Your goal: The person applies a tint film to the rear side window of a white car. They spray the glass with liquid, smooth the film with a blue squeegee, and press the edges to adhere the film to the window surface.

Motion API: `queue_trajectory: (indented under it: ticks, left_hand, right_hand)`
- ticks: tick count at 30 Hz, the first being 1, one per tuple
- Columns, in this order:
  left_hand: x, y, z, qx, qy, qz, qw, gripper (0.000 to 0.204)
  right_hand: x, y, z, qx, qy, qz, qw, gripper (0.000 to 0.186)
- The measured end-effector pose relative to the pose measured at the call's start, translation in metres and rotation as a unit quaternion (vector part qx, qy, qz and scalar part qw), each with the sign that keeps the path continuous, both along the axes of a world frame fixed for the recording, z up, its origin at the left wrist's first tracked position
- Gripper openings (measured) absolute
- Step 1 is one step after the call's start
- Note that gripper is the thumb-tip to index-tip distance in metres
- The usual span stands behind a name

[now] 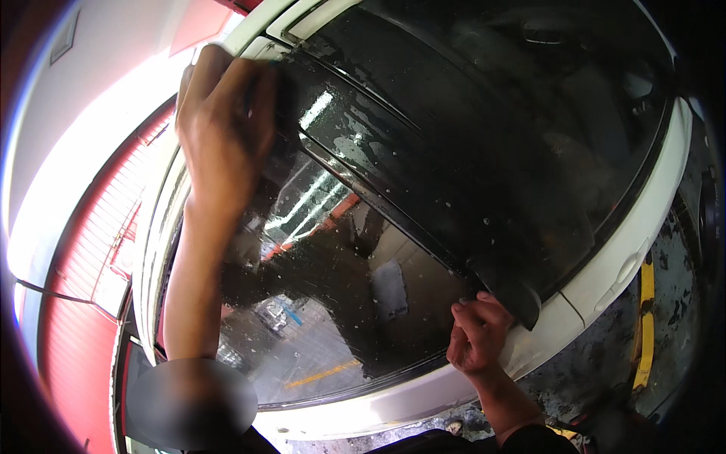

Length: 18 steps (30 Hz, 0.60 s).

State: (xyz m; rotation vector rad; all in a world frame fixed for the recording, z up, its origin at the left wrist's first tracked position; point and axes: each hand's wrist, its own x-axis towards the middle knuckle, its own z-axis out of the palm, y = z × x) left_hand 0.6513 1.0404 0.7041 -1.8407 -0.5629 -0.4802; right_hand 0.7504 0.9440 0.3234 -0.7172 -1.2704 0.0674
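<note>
Head view shows the left hand [223,129] with half-bent fingers and the right hand [480,333] curled almost into a fist; from shadow and blur, I cannot tell if either grips something. Between both hands lies the wet, dark window [416,295] of a white car [609,284]. Just beside the right fingertips is a black flap [522,299].

White car body [550,331], dark glass [302,291], yellow floor stripe [645,325]
</note>
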Motion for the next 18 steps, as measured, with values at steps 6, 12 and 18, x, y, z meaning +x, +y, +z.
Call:
queue_trajectory:
  ticks: [6,12,18]
  left_hand:
    - [0.002,0.001,-0.002,0.001,-0.021,-0.006,1.000,0.006]
    - [0.012,0.007,0.006,-0.009,-0.019,-0.004,1.000,0.007]
    - [-0.069,-0.052,0.011,-0.009,-0.032,0.014,0.999,0.010]
  right_hand:
    - [-0.002,0.007,0.003,0.005,0.020,-0.026,0.999,0.035]
    - [-0.007,0.000,0.011,-0.005,-0.011,-0.052,0.999,0.034]
    - [0.025,0.007,0.082,0.033,0.033,0.025,0.999,0.030]
